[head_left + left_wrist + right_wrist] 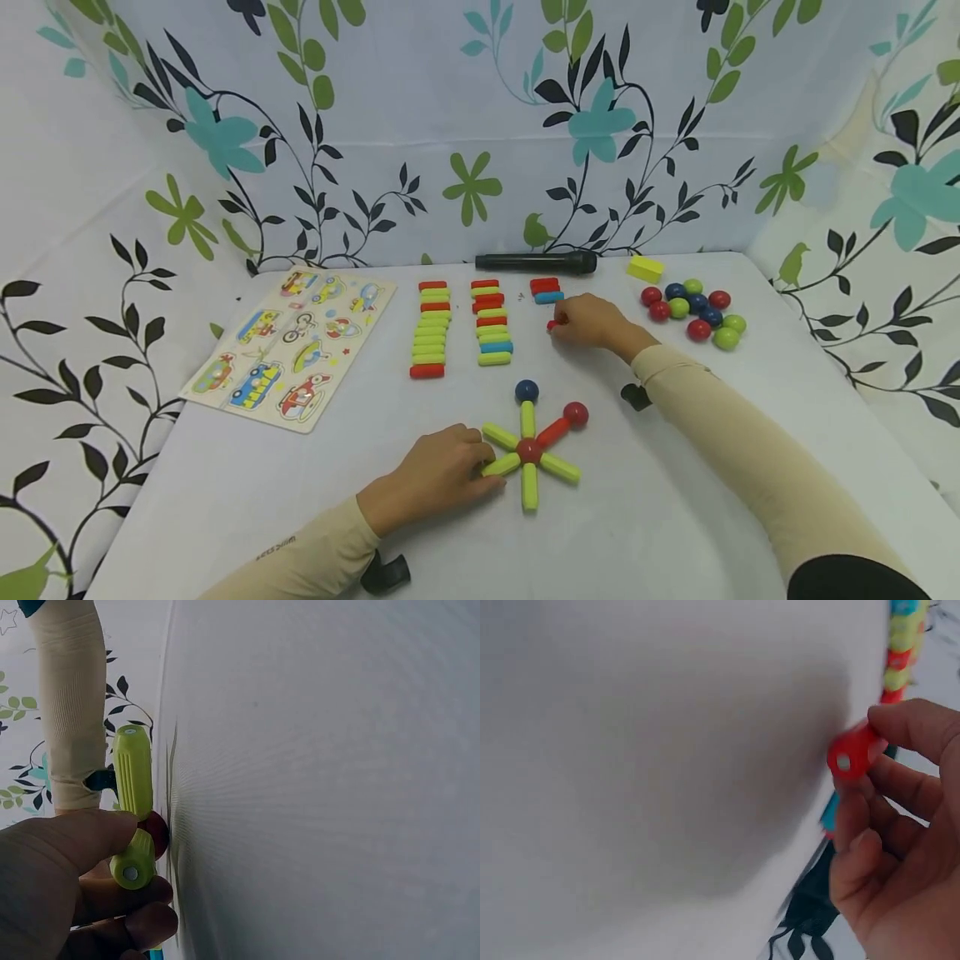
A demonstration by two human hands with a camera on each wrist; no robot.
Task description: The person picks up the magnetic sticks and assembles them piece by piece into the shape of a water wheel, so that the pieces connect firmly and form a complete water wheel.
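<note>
A star-shaped figure of toy rods lies on the table, with a red ball [528, 451] at its hub. Several light green rods and one red rod [553, 433] radiate from it; a blue ball [527, 391] tips one green rod, another red ball [576, 414] the red one. My left hand [442, 471] pinches the figure's lower-left green rod [132, 864] between thumb and fingers. Farther back, beside the short row of rods, my right hand [591, 321] holds a loose red rod [853, 752] by thumb and fingertips, its round end facing the right wrist camera.
Two long rows of rods [430, 342] and a short row [547, 297] lie behind the figure. Loose balls [699, 307] and a yellow block [645, 268] are at back right. A black microphone [536, 262] lies at the rear edge, a picture puzzle board [352, 333] at left.
</note>
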